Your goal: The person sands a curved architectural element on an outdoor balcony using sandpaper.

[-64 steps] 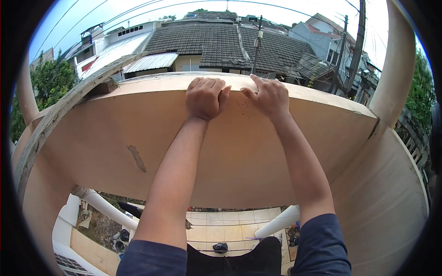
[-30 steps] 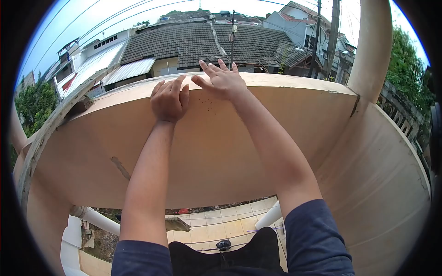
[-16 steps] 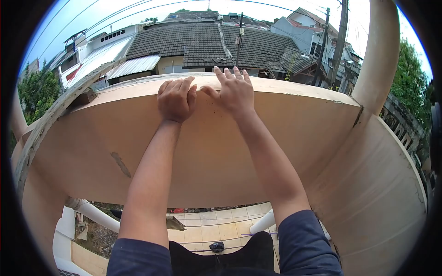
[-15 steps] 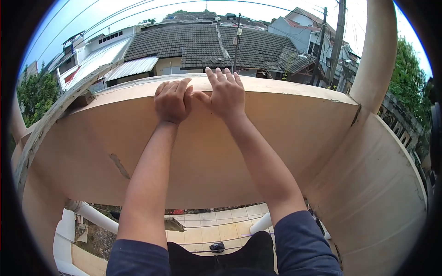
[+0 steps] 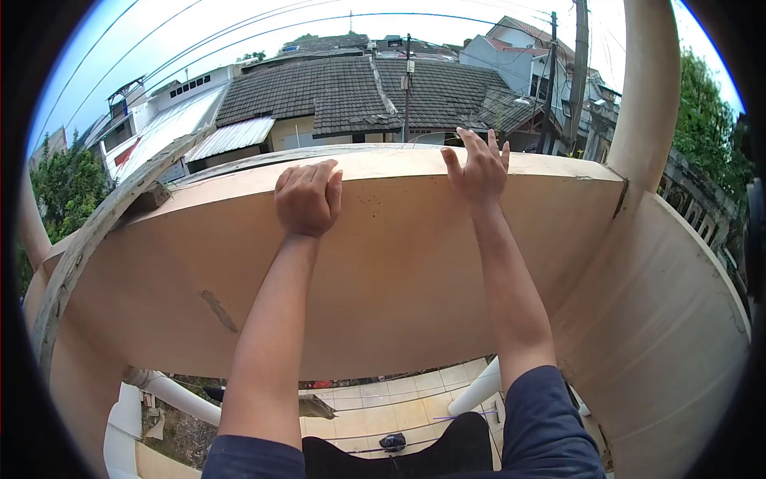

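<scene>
Ledge (image 5: 391,164) lies at 12 o'clock from the person, topping the wall (image 5: 391,279), its long axis running from 9 to 3. The left hand (image 5: 308,199), at 11, is curled over its edge; the right hand (image 5: 479,172), at 1, spreads its fingers, holding nothing, though I can't tell whether its palm touches.

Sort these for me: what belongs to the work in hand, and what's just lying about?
Part of it:
- peach wall
- left hand, curled over its top
- right hand, spread open at its top

Just around:
- black bundle
- grey beam
- tiled roof
</scene>
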The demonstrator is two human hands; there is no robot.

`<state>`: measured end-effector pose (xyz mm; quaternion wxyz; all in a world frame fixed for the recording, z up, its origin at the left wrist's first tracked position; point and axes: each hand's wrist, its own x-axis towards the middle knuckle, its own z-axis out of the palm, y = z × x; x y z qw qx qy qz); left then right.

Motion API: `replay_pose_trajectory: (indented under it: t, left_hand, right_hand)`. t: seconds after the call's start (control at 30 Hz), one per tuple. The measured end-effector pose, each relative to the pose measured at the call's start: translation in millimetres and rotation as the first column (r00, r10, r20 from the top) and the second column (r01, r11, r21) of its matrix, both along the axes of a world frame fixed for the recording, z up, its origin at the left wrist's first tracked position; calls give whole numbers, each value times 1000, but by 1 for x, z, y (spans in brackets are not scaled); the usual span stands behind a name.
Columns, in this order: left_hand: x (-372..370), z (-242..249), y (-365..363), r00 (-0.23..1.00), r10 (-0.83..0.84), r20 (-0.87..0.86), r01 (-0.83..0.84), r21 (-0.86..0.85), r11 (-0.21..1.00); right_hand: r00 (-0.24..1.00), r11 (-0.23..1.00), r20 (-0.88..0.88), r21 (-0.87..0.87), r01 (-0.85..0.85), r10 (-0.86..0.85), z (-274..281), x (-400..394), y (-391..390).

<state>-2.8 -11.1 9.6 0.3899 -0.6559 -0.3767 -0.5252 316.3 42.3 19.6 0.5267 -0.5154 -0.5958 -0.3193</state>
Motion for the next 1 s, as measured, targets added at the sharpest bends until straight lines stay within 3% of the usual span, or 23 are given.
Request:
replay_pose_trajectory:
  t: [0.1, 0.2, 0.27, 0.3, 0.37, 0.4, 0.53, 0.63, 0.77, 0.9, 1.0]
  left_hand:
    - [3, -3, 0, 1000, 1, 5, -1, -5, 1000]
    - [0, -4, 6, 1000, 30, -5, -30, 45, 999]
    - [1, -4, 6, 999, 35, 3, -35, 27, 999]
    - [-1, -5, 5, 999, 42, 1, -42, 9, 999]
    - [0, -5, 3, 999, 39, 9, -39, 9, 999]
    - [0, -4, 3, 1000, 26, 12, -26, 11, 1000]
    - [-2, -5, 7, 1000, -6, 18, 5, 18, 1000]
    - [0, -4, 6, 999, -15, 28, 15, 20, 1000]
    - [2, -5, 6, 999, 28, 25, -29, 23, 999]
    - [1, -4, 6, 998, 54, 17, -54, -11, 998]
    - [-1, -5, 8, 998, 54, 11, -54, -6, 999]
  right_hand:
    - [995, 997, 62, 36, 74, -76, 0, -56, -6]
    - [983, 998, 180, -58, 34, -23, 3, -111, -25]
    - [980, 974, 187, -226, -25, 68, 4, -124, -25]
    - [979, 974, 191, -225, -32, 77, 8, -122, -28]
    - [966, 810, 146, -580, -89, 211, 21, -112, -39]
    - [955, 823, 222, -567, -38, 197, 23, -109, -43]
    - [963, 808, 237, -588, 35, 131, 30, -92, -37]
    - [981, 620, 187, -765, 175, -45, 44, -75, -28]
    - [986, 577, 167, -807, 125, 20, 50, -92, -27]
    - [945, 675, 248, -737, 41, 213, 43, -128, -32]
    - [949, 619, 188, -785, -10, 255, 46, -121, -31]
